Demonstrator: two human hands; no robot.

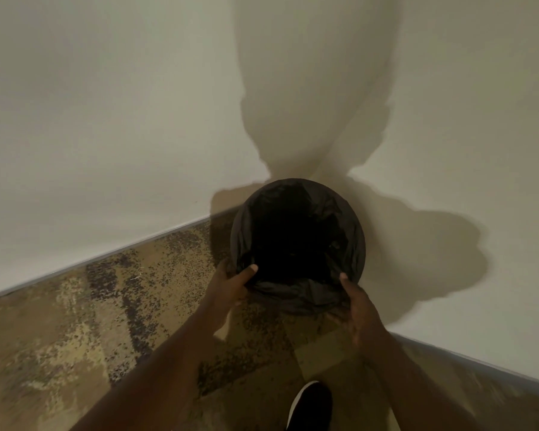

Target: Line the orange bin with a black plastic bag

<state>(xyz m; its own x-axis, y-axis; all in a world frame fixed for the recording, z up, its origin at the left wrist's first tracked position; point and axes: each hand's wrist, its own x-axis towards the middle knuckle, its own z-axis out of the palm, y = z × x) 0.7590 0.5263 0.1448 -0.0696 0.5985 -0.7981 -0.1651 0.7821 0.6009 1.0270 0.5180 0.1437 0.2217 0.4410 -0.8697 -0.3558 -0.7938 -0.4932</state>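
Note:
A round bin stands on the floor in the corner of two walls, seen from above. A black plastic bag [296, 295] covers its whole rim and hangs down inside, so none of the bin's orange surface shows. My left hand [231, 287] grips the bag-covered rim at the near left, thumb inside the opening. At the near right of the rim, my right hand [357, 306] holds the folded-over bag, thumb on top.
White walls meet in a corner right behind the bin, with a pale baseboard [106, 255] along the floor. The floor is mottled brown carpet [75, 321]. A black shoe with a white sole [310, 405] is at the bottom edge, near the bin.

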